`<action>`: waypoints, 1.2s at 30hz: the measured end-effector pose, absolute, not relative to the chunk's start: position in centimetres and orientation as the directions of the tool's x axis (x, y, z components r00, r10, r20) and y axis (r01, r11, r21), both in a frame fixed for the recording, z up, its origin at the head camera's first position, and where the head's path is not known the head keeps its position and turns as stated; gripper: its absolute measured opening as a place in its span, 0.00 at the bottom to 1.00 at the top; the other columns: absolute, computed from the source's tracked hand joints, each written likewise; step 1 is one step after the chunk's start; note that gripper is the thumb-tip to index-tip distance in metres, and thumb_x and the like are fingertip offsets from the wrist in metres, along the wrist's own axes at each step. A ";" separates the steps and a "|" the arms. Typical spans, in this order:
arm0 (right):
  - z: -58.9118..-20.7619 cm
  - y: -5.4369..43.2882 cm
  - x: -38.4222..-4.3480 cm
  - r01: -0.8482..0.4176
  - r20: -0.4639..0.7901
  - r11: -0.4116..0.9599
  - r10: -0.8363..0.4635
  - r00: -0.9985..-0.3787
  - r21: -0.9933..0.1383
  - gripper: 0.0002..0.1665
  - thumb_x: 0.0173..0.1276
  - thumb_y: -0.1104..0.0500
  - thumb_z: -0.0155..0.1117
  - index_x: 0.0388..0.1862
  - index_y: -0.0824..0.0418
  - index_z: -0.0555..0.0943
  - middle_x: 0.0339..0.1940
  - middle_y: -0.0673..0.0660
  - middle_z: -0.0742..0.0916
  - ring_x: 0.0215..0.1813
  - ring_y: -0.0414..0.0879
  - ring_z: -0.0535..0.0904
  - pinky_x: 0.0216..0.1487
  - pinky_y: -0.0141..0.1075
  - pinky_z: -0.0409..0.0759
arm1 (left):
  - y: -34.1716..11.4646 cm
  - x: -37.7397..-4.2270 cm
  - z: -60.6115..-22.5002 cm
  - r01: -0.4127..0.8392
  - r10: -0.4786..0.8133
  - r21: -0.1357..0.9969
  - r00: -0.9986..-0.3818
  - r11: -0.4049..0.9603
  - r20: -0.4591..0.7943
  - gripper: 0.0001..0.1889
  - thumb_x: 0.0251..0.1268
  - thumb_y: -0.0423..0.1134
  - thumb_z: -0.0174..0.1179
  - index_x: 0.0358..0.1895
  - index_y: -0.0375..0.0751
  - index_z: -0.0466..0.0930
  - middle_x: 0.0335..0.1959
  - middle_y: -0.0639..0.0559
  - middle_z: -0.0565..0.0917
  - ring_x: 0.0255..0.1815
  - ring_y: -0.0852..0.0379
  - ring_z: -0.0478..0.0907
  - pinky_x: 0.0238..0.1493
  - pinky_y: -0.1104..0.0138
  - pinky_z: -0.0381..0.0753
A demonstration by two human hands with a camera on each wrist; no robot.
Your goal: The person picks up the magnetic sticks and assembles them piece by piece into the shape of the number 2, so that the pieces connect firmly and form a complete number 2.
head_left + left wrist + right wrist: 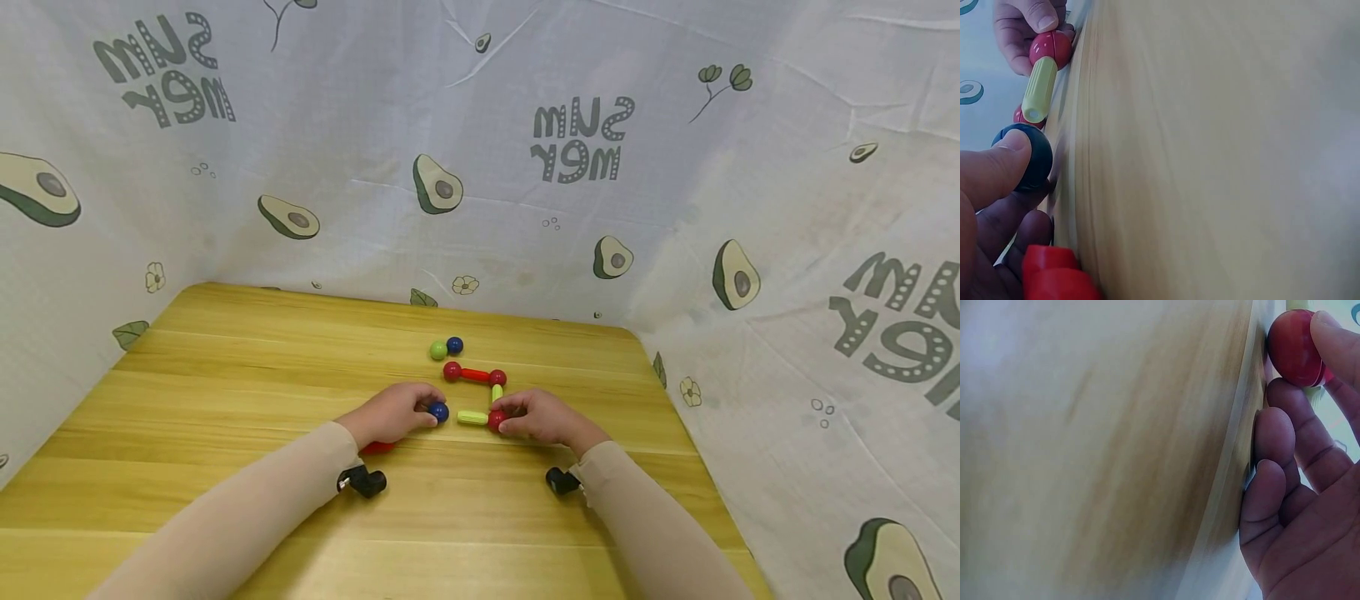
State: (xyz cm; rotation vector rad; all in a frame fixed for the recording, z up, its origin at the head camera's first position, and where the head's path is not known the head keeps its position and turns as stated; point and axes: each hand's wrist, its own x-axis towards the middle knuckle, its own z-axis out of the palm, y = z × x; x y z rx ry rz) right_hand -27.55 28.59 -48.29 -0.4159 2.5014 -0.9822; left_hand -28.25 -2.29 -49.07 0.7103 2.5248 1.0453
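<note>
My left hand (393, 414) pinches a dark blue ball (438, 412) between thumb and fingers. My right hand (546, 418) holds a red ball (497, 421) at the near corner of a chain of balls and rods. From that ball a yellow-green rod (472, 417) points left, its free end a small gap from the blue ball. Another yellow-green rod (497, 392) leads back to a second red ball (498, 379). There a red rod (475, 375) joins it to a third red ball (452, 371). A red piece (1060, 275) lies beside my left hand, partly hidden.
Behind the chain, a light green ball (438, 351) and another blue ball (455, 344) sit side by side. The wooden table (420, 533) ends at a white cloth (360, 183) printed with avocados, hanging behind and at both sides.
</note>
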 end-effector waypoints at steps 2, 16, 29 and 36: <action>-48.3 28.6 -27.5 -0.119 -0.275 0.708 -0.416 -0.867 -0.696 0.22 0.71 0.54 0.75 0.62 0.55 0.87 0.49 0.53 0.89 0.50 0.44 0.81 0.55 0.38 0.82 | -2.1 -28.3 -49.1 0.324 0.554 0.723 -0.827 0.610 -0.096 0.17 0.74 0.40 0.67 0.62 0.47 0.83 0.53 0.54 0.87 0.55 0.57 0.83 0.66 0.53 0.80; -47.9 28.3 -27.3 -0.129 -0.268 0.715 -0.415 -0.869 -0.687 0.21 0.72 0.54 0.74 0.62 0.55 0.87 0.49 0.52 0.89 0.50 0.44 0.81 0.56 0.41 0.82 | -0.8 -28.2 -49.3 0.301 0.537 0.726 -0.836 0.619 -0.111 0.16 0.73 0.40 0.68 0.61 0.48 0.83 0.53 0.55 0.87 0.54 0.57 0.82 0.67 0.55 0.79; -48.0 28.4 -27.4 -0.124 -0.275 0.705 -0.424 -0.863 -0.698 0.21 0.72 0.54 0.74 0.62 0.54 0.87 0.51 0.52 0.90 0.52 0.44 0.82 0.59 0.42 0.82 | -0.7 -28.1 -49.3 0.276 0.526 0.731 -0.840 0.625 -0.133 0.16 0.73 0.39 0.68 0.61 0.49 0.83 0.54 0.55 0.87 0.54 0.57 0.82 0.66 0.55 0.80; -48.0 28.5 -27.4 -0.125 -0.276 0.705 -0.426 -0.862 -0.698 0.21 0.72 0.54 0.74 0.62 0.54 0.87 0.51 0.52 0.90 0.51 0.44 0.82 0.58 0.42 0.82 | -0.6 -28.0 -49.2 0.276 0.526 0.733 -0.840 0.622 -0.131 0.15 0.73 0.39 0.68 0.60 0.49 0.83 0.54 0.55 0.87 0.54 0.57 0.83 0.67 0.55 0.80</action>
